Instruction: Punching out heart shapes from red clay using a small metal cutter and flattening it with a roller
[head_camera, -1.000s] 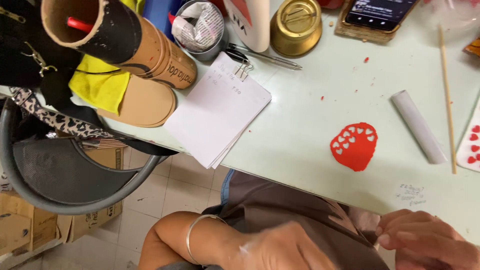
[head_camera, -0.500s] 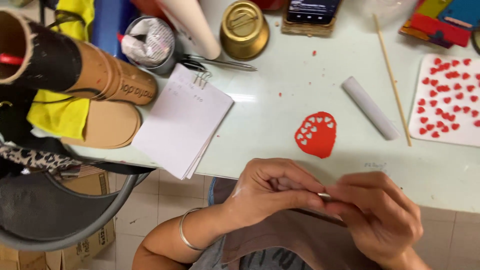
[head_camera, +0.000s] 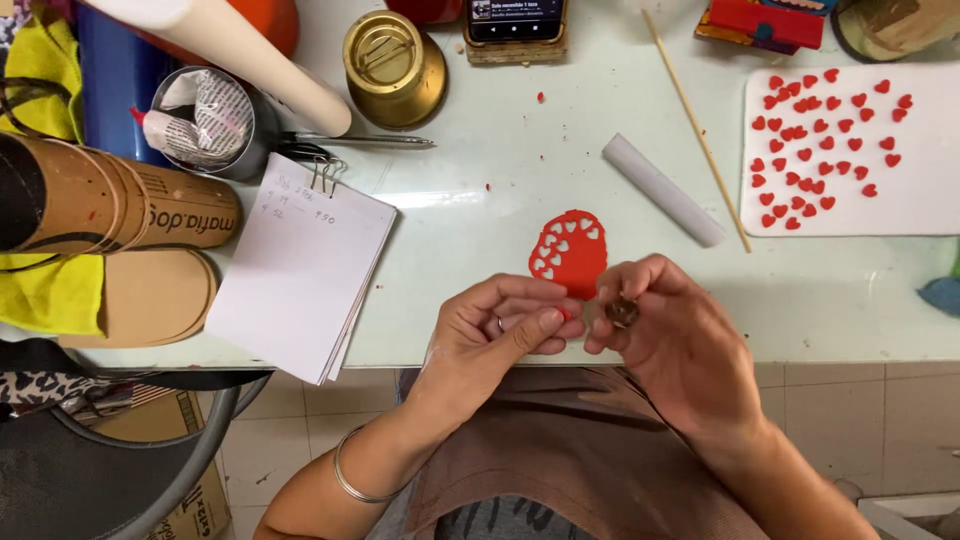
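Now at the bench's near edge, left hand (head_camera: 500, 325) pinches a red bit (head_camera: 566, 313), right hand (head_camera: 665, 335) grips a small cutter (head_camera: 621, 311), likely freeing a heart beside the red sheet (head_camera: 570, 252).

sheet (head_camera: 570, 252) just behind both hands | notepad (head_camera: 300, 265) left | roller (head_camera: 665, 189) right – board (head_camera: 860, 150) farther right

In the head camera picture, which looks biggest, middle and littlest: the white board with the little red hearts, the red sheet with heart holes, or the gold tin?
1. White board, clearly largest.
2 and 3. Red sheet and gold tin look about alike, so I won't rank those two.
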